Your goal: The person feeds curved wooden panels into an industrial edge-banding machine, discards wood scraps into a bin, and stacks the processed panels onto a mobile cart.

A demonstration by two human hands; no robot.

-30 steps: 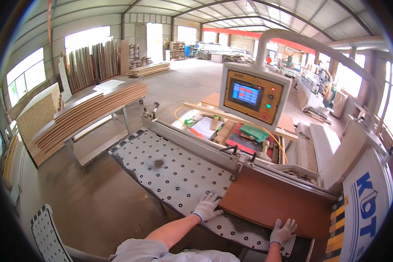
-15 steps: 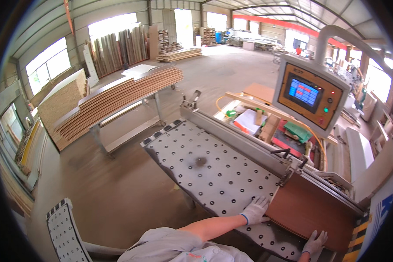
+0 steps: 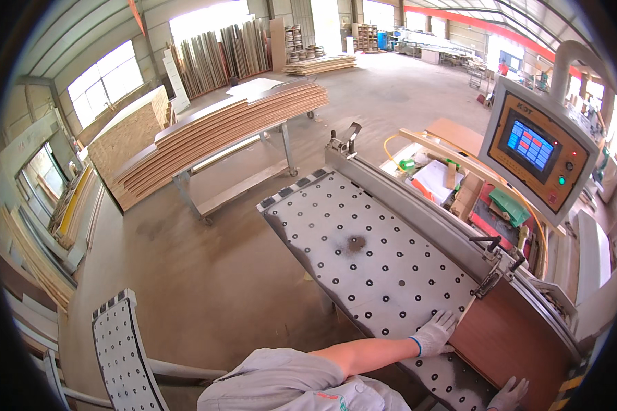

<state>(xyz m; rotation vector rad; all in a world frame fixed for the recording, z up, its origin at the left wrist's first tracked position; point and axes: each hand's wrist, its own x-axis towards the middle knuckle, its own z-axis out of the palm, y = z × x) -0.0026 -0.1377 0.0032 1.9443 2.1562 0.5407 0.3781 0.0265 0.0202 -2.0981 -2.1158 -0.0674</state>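
A reddish-brown board (image 3: pixel 511 335) lies at the right end of a pale machine table dotted with dark rollers (image 3: pixel 363 274). Its right part runs on toward the striped machine housing. My left hand (image 3: pixel 435 333), in a light glove, rests flat at the board's left corner, fingers stretched over the table and against the board's edge. My right hand (image 3: pixel 509 395), gloved too, lies on the board's near edge with fingers spread; the lower frame edge cuts off its wrist. Along the far side a metal guide fence (image 3: pixel 418 212) borders the table, and a black-handled clamp (image 3: pixel 497 264) stands by the board's far corner.
A control panel with a lit screen (image 3: pixel 531 146) hangs at the right. Behind the fence sits a tray of odds and ends, with a green cloth (image 3: pixel 509 207). A trolley carries stacked brown boards (image 3: pixel 219 130) at the left. A second roller support (image 3: pixel 127 359) juts out lower left.
The whole view has swung left, so everything sits farther right in the picture. Both hands stay on the board, which keeps about the same place against the table.
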